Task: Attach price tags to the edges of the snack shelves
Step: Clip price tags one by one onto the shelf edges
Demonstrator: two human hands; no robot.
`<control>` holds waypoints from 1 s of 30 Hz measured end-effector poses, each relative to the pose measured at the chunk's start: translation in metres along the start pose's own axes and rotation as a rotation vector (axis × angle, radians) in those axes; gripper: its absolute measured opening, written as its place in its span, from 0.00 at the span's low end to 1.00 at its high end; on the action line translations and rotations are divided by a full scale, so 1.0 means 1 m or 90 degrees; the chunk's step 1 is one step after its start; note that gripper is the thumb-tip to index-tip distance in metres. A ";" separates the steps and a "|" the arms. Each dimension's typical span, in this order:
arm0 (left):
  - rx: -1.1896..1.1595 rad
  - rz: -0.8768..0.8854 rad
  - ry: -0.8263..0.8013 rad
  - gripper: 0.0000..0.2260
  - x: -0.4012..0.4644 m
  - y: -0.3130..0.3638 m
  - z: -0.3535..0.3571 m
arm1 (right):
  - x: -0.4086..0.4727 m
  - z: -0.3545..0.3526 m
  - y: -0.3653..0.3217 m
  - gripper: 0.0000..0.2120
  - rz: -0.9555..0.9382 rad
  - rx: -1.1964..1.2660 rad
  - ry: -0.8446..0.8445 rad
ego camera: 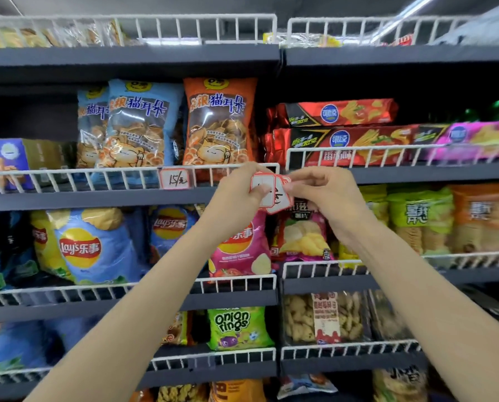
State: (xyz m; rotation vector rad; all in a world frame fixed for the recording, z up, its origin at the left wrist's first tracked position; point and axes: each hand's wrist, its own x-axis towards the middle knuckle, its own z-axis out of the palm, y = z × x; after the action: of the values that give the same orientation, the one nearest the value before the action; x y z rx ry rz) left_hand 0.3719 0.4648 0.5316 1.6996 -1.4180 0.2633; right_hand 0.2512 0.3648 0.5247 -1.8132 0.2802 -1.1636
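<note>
A glossy blue Lay's crisp bag (93, 248) is leaning lower-left of the fingers; a green onion-rings packet (238, 327) is standing below them.

Both bare forearms raised, converging at centre. Left hand (239, 188) fingers curled, thumb pressed forward in pinch. Right hand (322, 188) fingers curled, fingertips pinching toward left hand. Hands near-touching, wrists slightly bent.

Your two forearms come up from the bottom edge, bare all the way; no sleeve shows on either; your left hand (236, 188) and right hand (326, 190) are bare too, without gloves; the wrists carry no watch or band; the fingers look ringless, though they are slightly blurred.
</note>
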 end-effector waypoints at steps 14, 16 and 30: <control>0.029 0.059 0.085 0.11 0.035 0.106 0.127 | 0.002 -0.160 0.025 0.04 -0.046 -0.017 0.035; 0.038 0.051 0.105 0.10 0.045 0.127 0.155 | 0.008 -0.193 0.032 0.05 -0.054 -0.011 0.014; -0.039 -0.135 0.101 0.15 0.102 0.200 0.276 | 0.062 -0.361 0.078 0.08 -0.079 -0.016 0.050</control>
State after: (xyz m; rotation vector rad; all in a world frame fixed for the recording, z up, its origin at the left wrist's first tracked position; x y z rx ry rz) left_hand 0.1310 0.2028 0.5319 1.7232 -1.1113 0.2292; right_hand 0.0140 0.0762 0.5417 -1.8303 0.2309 -1.3247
